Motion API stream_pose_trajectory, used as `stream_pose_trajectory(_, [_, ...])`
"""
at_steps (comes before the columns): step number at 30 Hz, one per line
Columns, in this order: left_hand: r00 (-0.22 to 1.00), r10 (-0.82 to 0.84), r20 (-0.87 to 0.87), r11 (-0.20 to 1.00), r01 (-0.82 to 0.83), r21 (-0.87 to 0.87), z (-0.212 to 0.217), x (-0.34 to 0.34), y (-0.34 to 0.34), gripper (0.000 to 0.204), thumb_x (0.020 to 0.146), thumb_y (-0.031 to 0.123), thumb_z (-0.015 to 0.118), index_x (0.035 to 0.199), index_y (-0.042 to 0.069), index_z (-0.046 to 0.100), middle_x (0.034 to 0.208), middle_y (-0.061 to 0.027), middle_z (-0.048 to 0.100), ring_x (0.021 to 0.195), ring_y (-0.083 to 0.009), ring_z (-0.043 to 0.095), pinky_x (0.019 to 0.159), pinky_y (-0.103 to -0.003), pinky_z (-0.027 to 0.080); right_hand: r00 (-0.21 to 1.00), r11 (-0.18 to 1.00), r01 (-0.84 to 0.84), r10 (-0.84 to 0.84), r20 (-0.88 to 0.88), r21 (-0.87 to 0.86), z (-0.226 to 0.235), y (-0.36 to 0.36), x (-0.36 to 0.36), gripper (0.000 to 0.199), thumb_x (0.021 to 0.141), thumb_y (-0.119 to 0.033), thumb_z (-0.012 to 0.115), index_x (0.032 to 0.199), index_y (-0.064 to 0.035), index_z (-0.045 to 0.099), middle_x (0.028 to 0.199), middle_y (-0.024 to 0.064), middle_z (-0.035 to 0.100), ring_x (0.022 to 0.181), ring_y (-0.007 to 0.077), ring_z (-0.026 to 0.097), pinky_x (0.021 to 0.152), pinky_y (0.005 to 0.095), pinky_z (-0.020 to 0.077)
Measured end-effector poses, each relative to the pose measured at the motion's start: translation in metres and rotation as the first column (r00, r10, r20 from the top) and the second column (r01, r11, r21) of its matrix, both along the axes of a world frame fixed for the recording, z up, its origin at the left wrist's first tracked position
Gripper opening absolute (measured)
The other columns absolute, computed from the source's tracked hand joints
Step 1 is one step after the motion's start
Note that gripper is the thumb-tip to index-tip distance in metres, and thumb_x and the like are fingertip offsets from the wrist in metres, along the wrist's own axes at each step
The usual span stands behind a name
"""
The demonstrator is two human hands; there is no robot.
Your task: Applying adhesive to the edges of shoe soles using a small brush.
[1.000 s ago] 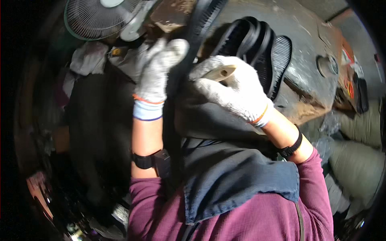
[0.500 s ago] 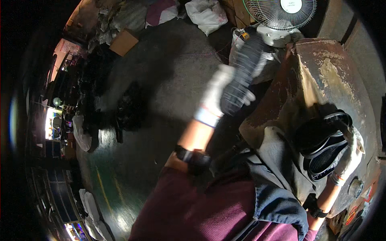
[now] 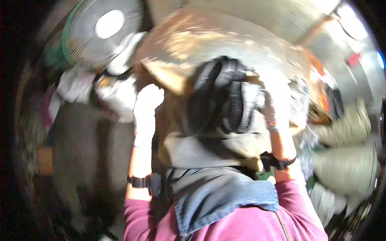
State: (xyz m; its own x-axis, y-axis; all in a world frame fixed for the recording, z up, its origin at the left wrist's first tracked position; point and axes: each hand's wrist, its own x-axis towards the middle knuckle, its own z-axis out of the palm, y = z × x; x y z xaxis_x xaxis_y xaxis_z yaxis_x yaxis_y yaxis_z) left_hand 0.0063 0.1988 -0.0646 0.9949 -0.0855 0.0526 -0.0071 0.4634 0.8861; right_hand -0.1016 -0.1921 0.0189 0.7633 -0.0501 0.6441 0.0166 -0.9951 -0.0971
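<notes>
The picture is smeared by motion. A stack of black shoe soles (image 3: pixel 227 98) stands on edge at the near rim of a worn, rusty metal table (image 3: pixel 209 38). My right hand (image 3: pixel 276 107), in a white glove, is against the right side of that stack; blur hides its grip. My left hand (image 3: pixel 147 102), also in a white glove, is raised to the left of the stack by the table's corner. Its fingers are curled and I see nothing in it. A grey cloth (image 3: pixel 201 152) lies on my lap under the soles.
A white fan (image 3: pixel 102 32) stands at the upper left, with pale bags (image 3: pixel 116 94) below it. Filled light sacks (image 3: pixel 345 172) lie at the right. A dark floor (image 3: pixel 76 140) runs along the left. I wear a denim apron (image 3: pixel 229 197).
My left hand held a black sole out over the floor to the left; now it is back by the table corner without it. The view has swung back toward the table.
</notes>
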Motion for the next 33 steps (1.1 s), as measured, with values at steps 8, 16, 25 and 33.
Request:
stream_pose_trajectory(8, [0.368, -0.610, 0.702, 0.468, -0.547, 0.694, 0.020, 0.029, -0.146, 0.020, 0.090, 0.016, 0.073, 0.110, 0.019, 0.078, 0.133, -0.0164, 0.066, 0.129, -0.0377, 0.060, 0.114, -0.051, 0.046, 0.985, 0.780, -0.020, -0.093, 0.148, 0.625, 0.020, -0.089, -0.040, 0.025, 0.100, -0.009, 0.058, 0.116, -0.0018, 0.076, 0.117, 0.0110, 0.075, 0.110, 0.0230, 0.069, 0.100, 0.0366, 0.0527])
stream_pose_trajectory(16, [0.074, -0.856, 0.512, 0.375, -0.593, 0.712, 0.045, 0.041, -0.155, 0.047, 0.081, 0.005, 0.064, 0.118, 0.030, 0.078, 0.152, -0.0118, 0.055, 0.145, -0.0400, 0.045, 0.120, -0.068, 0.033, 0.931, 0.919, 0.155, -0.259, 0.257, 0.363, 0.011, -0.196, -0.075, 0.023, 0.099, -0.014, 0.065, 0.118, -0.0048, 0.074, 0.116, 0.0108, 0.075, 0.106, 0.0202, 0.070, 0.099, 0.0343, 0.0526])
stream_pose_trajectory(25, [0.203, -0.767, 0.609, 0.484, -0.441, 0.756, 0.138, 0.058, -0.192, 0.030, 0.073, -0.002, 0.056, 0.096, 0.011, 0.072, 0.113, -0.0100, 0.073, 0.126, -0.0360, 0.062, 0.118, -0.062, 0.035, 0.890, 0.885, 0.454, -0.447, -0.089, 0.104, -0.011, -0.276, -0.039, 0.019, 0.086, -0.037, 0.071, 0.089, -0.0216, 0.081, 0.095, 0.0058, 0.079, 0.080, 0.0305, 0.067, 0.080, 0.0437, 0.0524])
stream_pose_trajectory(33, [0.769, -0.632, 0.095, 0.702, 0.517, 0.489, 0.114, 0.041, -0.227, 0.049, 0.092, 0.007, 0.069, 0.138, -0.004, 0.055, 0.129, -0.0138, 0.069, 0.111, -0.0218, 0.068, 0.101, -0.037, 0.055, 0.786, 0.859, 0.506, -0.495, -0.370, -0.073, -0.057, -0.311, -0.017, 0.030, 0.094, -0.039, 0.061, 0.101, -0.0162, 0.079, 0.104, 0.0118, 0.078, 0.106, 0.0309, 0.072, 0.096, 0.0426, 0.0539])
